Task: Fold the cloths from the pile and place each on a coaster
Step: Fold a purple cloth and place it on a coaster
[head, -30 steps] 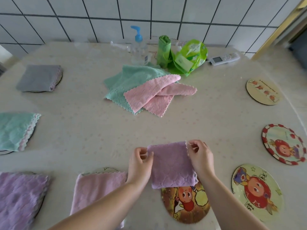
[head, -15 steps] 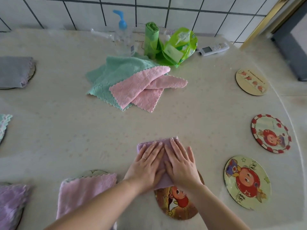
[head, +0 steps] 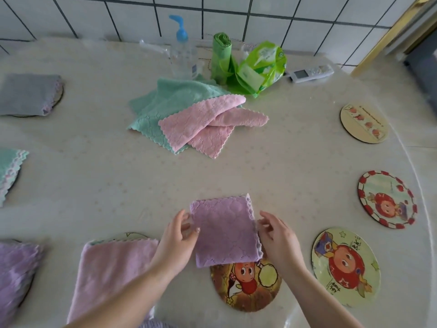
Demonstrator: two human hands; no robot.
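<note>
Here the left hand (head: 176, 245) pinches the left edge of the folded lilac cloth (head: 225, 232) and the right hand (head: 280, 240) its scalloped right edge (its near edge overlaps the cartoon coaster (head: 246, 287)); bare tablecloth (head: 99, 185) stretches toward the pile of cloths (head: 189, 114).

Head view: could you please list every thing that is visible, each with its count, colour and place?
folded purple cloth: 1, lilac, near centre, its near edge over a coaster
brown coaster: 1, cartoon print, under that cloth's near edge
bare coasters: 3, printed, right side
pile cloths: 2, mint under pink, table centre
cloths already placed: 5 visible, pink, purple, mint, grey, left side and near edge
pump bottle: 1, clear with blue top, by the wall
green bags: roll and packet, by the wall
remote: 1, white, far right
left hand: holds the cloth's left edge
right hand: fingers at its right edge
</note>
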